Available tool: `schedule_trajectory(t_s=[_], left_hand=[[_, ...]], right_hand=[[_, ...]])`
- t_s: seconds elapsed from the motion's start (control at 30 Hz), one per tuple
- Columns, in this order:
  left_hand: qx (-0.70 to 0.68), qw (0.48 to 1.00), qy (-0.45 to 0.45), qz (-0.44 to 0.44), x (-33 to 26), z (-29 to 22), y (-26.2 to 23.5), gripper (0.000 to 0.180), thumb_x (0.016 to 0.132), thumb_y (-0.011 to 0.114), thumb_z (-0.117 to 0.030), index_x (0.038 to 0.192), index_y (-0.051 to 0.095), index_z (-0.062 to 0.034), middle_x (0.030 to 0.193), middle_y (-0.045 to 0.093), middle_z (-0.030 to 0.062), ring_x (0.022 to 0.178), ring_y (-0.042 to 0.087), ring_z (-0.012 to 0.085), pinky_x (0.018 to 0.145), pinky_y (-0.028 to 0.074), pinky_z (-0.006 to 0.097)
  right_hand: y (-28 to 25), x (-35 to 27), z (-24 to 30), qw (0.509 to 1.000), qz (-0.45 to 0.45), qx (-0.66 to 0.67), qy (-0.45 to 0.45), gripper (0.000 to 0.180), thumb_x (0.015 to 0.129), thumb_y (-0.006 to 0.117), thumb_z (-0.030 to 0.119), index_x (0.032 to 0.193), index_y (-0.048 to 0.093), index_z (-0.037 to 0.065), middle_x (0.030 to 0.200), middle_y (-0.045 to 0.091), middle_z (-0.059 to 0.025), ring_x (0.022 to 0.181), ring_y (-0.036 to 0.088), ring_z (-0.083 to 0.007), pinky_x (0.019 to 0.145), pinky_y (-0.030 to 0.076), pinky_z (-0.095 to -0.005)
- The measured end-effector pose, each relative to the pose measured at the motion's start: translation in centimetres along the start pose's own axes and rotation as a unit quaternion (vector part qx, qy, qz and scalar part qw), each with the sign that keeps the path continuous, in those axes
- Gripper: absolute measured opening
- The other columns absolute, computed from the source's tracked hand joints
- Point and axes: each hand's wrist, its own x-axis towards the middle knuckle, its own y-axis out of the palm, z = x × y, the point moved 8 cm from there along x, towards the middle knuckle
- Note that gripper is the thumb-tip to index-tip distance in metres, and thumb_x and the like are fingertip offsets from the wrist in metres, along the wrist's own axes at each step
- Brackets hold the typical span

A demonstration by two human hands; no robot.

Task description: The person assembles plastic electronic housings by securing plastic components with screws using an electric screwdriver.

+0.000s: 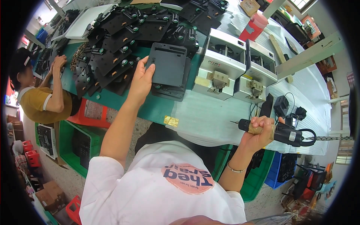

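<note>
My left hand (142, 80) grips the left edge of a flat black plastic panel (168, 67), its thumb lying on the top face. Under that panel another black panel (167, 92) shows at the near side, on the table. Out to the right, my right hand (260, 132) is wrapped around a black electric screwdriver (288, 135) with tan tape about its grip. Its thin bit points left, over the white-covered table and apart from the panels. Between my hands, farther back, two white box-shaped screw feeders (222, 54) (258, 69) stand side by side.
Many black plates with small rollers (120, 41) lie heaped at the far left. A red jug (254, 26), a wooden strip (279, 52) and black adapters (281, 106) are on the right. A co-worker (45, 86) sits at left. Green crates (78, 144) stand below the table.
</note>
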Motion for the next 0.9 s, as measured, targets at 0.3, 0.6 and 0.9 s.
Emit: schedule_trajectory(t_s=[0.3, 0.6, 0.9], left_hand=[[0.4, 0.916, 0.004, -0.031, -0.6, 1.8, -0.3, 0.046, 0.096, 0.055, -0.026, 0.137, 0.047, -0.0065, 0.131, 0.052, 0.0114, 0.122, 0.046, 0.0256, 0.106, 0.034, 0.037], [0.346, 0.928, 0.135, -0.027, -1.0, 1.9, -0.1, 0.055, 0.089, 0.059, -0.016, 0.139, 0.042, -0.0021, 0.13, 0.053, 0.0185, 0.121, 0.049, 0.0344, 0.105, 0.037, 0.042], [0.508, 0.801, 0.306, -0.079, -0.9, -9.2, -5.4, 0.085, 0.076, 0.079, -0.031, 0.145, 0.037, -0.0065, 0.143, 0.044, 0.0171, 0.131, 0.04, 0.036, 0.111, 0.029, 0.044]], right_hand=[[0.3, 0.1, -0.3, 1.0, -0.002, -0.013, -0.007, 0.062, 0.082, 0.058, -0.001, 0.136, 0.027, 0.001, 0.066, 0.048, -0.0036, 0.057, 0.05, -0.0122, 0.058, 0.049, -0.0299], [-1.6, -0.2, -1.7, 0.999, -0.016, -0.01, 0.037, 0.006, 0.09, 0.056, 0.007, 0.087, 0.051, 0.006, 0.068, 0.044, -0.0013, 0.062, 0.043, -0.0101, 0.063, 0.044, -0.0293], [-3.0, 0.2, -1.2, 0.999, 0.024, -0.016, 0.018, 0.054, 0.093, 0.052, 0.008, 0.14, 0.027, 0.008, 0.07, 0.041, -0.0015, 0.064, 0.043, -0.011, 0.061, 0.043, -0.0281]])
